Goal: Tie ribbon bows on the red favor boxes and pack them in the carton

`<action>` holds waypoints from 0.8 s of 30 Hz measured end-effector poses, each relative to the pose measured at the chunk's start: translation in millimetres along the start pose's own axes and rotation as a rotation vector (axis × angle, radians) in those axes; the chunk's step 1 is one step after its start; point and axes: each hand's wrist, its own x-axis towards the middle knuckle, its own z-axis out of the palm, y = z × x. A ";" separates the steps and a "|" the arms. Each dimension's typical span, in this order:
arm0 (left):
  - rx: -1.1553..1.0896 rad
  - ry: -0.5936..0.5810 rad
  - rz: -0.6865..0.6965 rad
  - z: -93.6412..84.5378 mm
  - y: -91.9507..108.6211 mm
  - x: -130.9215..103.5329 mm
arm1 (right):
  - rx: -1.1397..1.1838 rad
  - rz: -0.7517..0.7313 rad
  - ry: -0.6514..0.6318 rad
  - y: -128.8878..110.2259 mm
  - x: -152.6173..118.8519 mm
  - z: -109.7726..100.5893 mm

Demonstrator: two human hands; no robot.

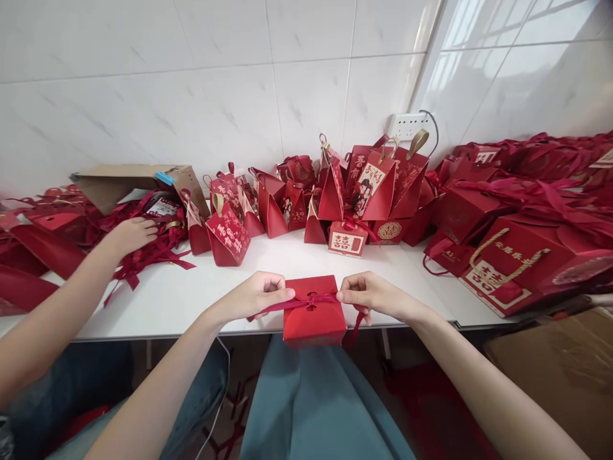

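Note:
A small red gift box (pixel 316 322) sits at the front edge of the white table, directly before me. Across its top runs a dark red ribbon (pixel 325 299), crossed or knotted over the middle of the lid. My left hand (pixel 258 294) pinches one side of the ribbon between thumb and fingers, just left of the box. On the other side, my right hand (pixel 366 295) grips the opposite part of the ribbon, its loose tail hanging below the fingers. The ribbon looks drawn out between both hands.
Several finished-looking red boxes (pixel 230 236) stand along the tiled wall. Larger red boxes (pixel 522 255) are piled at right. At left, another person's hand (pixel 136 235) reaches into ribbons by an open cardboard box (pixel 134 176). A brown carton (pixel 560 364) is at lower right.

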 end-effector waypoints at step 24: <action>-0.191 0.140 0.083 18.3 -25.7 -1.4 | -0.127 -0.140 -0.152 -25.9 -16.0 -15.9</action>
